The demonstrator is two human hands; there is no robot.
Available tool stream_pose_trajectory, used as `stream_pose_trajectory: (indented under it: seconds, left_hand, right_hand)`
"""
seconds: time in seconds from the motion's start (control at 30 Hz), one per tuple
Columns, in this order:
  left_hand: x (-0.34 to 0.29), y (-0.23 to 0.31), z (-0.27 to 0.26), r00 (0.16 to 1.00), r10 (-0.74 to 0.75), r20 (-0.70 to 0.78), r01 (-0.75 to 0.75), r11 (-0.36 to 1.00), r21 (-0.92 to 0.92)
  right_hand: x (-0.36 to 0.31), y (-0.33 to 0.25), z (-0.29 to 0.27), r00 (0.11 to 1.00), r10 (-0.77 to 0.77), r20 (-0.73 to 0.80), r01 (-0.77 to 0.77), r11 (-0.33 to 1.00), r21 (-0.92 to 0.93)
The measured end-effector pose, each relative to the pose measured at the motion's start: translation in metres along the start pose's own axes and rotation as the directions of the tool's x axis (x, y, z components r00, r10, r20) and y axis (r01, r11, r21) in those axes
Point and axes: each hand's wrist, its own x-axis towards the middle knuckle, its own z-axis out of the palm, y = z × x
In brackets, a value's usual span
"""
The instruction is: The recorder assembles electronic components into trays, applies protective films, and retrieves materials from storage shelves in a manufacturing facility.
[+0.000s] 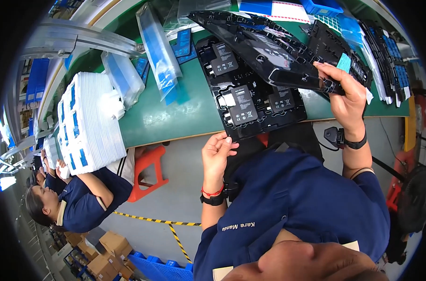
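Observation:
My right hand (348,96) grips the near right corner of a black plastic tray (241,43), thumb on top, and holds it up at a tilt. Beneath it a second black tray (262,129) lies at the green table's front edge. Flat black battery packs sit in its pockets: one near the front left (243,105), one at the right (282,99) and one at the back (224,58). The raised tray hides part of the lower one. My left hand (216,152) pinches the lower tray's near left corner between thumb and fingers.
Clear plastic sleeves (159,51) and blue flat packs (184,42) lie left on the green table (175,124). A tall stack of white trays (100,126) stands beside a co-worker (88,201). More black trays (386,61) are at right, a blue bin (321,6) behind, a red stool (149,173) below.

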Motion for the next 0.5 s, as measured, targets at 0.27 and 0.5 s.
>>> stream_pose_trajectory:
  seconds: [0.27, 0.5]
  left_hand:
    - [0.0, -0.001, -0.001, 1.0, 0.0, 0.005, 0.0, 1.0, 0.003]
    - [-0.001, 0.0, 0.0, 1.0, 0.005, 0.008, -0.005, 1.0, -0.005]
  right_hand:
    - [-0.003, -0.001, 0.011, 0.994, -0.112, 0.015, 0.112, 0.994, -0.01]
    - [-0.005, 0.002, 0.009, 0.997, -0.071, 0.007, 0.071, 0.997, -0.002]
